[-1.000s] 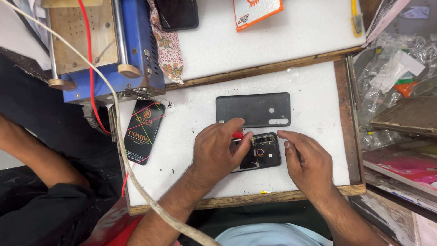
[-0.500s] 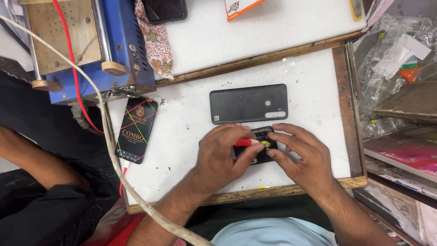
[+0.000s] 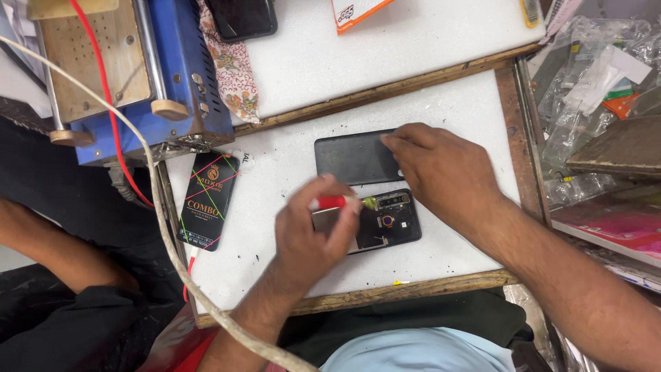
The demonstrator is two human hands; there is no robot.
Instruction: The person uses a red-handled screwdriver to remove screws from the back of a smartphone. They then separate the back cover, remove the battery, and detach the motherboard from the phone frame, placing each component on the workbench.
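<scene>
Half hidden under the left hand (image 3: pixel 310 238): the opened phone (image 3: pixel 382 222), its near end covered by the fingers gripping the red-handled tool (image 3: pixel 337 202), whose tip is too small to make out. Partly covered by the right hand (image 3: pixel 444 172): the dark back cover (image 3: pixel 354 157). Cut off at the top edge: another phone (image 3: pixel 241 17) and an orange card (image 3: pixel 354 10).

Single head-worn view, looking steeply down, close over a white worktop (image 3: pixel 289 227), person's own torso at bottom edge
</scene>
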